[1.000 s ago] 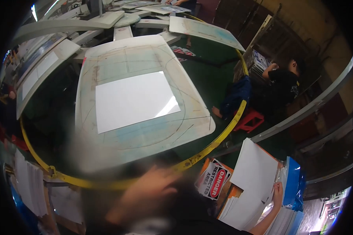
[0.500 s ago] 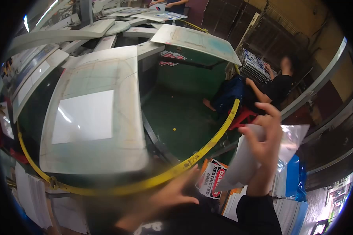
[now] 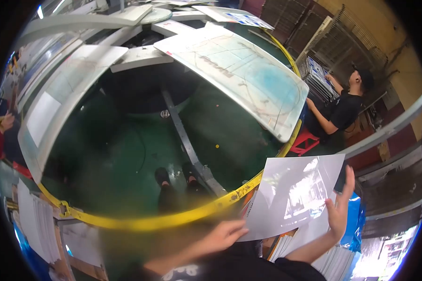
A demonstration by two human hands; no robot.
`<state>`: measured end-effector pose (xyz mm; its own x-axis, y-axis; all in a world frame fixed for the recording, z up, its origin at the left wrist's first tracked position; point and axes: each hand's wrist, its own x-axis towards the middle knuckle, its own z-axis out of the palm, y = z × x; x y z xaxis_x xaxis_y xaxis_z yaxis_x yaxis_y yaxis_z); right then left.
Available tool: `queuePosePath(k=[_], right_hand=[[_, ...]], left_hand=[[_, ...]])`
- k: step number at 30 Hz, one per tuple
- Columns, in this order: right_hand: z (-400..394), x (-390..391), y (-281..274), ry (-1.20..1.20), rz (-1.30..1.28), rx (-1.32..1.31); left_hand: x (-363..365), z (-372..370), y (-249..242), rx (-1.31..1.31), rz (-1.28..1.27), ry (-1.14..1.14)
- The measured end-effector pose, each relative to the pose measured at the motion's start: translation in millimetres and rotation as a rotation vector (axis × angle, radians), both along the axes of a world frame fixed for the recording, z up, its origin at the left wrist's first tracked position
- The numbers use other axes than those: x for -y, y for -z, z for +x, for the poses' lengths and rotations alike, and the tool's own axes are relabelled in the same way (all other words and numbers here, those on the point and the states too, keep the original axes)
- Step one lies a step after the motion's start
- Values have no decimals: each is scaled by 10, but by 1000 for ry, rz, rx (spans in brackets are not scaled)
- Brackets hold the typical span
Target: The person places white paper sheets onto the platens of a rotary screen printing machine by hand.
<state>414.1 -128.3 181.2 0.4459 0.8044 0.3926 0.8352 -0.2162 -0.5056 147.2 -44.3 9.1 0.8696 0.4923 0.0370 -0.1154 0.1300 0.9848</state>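
A glossy white sheet point(image 3: 286, 192) is tilted up in front of me at the lower right, with bright reflections across its face. My left hand point(image 3: 222, 235) is closed at its lower left edge, fingertips pinching the border. My right hand point(image 3: 340, 206) is beside the sheet's right edge. Its fingers are stretched upward and apart, and the thumb overlaps the sheet's face. At the left, a pale platen point(image 3: 77, 70) of the round machine carries another white sheet point(image 3: 44, 117). A stained, bluish-white platen point(image 3: 248, 70) reaches out at the upper right with no sheet on it.
A yellow ring rail point(image 3: 211, 206) curves between me and the machine. Stacked sheets point(image 3: 37, 229) stand at lower left; more stacks and blue plastic point(image 3: 354, 225) lie at lower right. A co-worker point(image 3: 344, 110) sits at the right by a rack point(image 3: 316, 72). Another person's hand point(image 3: 5, 122) shows far left.
The platen bearing the white sheet has swung left, and the stained platen has come nearer. My left hand has reached the held sheet, now turned flat toward me. My right fingers have straightened.
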Motion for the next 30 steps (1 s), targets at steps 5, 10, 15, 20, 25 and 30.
queuePosePath(k=[5,10,15,20,25,30], right_hand=[[445,653,451,252,-167,-315],[616,92,705,195,-130,-530],[262,-1108,1131,-179,167,-267],[-217,-2182,1274,-242,22,-167],[-617,-2823,1412,-336,-61,39],[-872,-3076,1523,-302,-43,65]], left_hand=[[-282,-137,-233,-1,-89,-46],[-678,-332,-381,-127,-84,-258],[-1034,-711,-201,16,-232,-812],[-1844,-1402,-219,-540,579,-833],[-2494,-1986,-16,-896,920,-667],[-2754,-2199,94,-1088,941,-665]])
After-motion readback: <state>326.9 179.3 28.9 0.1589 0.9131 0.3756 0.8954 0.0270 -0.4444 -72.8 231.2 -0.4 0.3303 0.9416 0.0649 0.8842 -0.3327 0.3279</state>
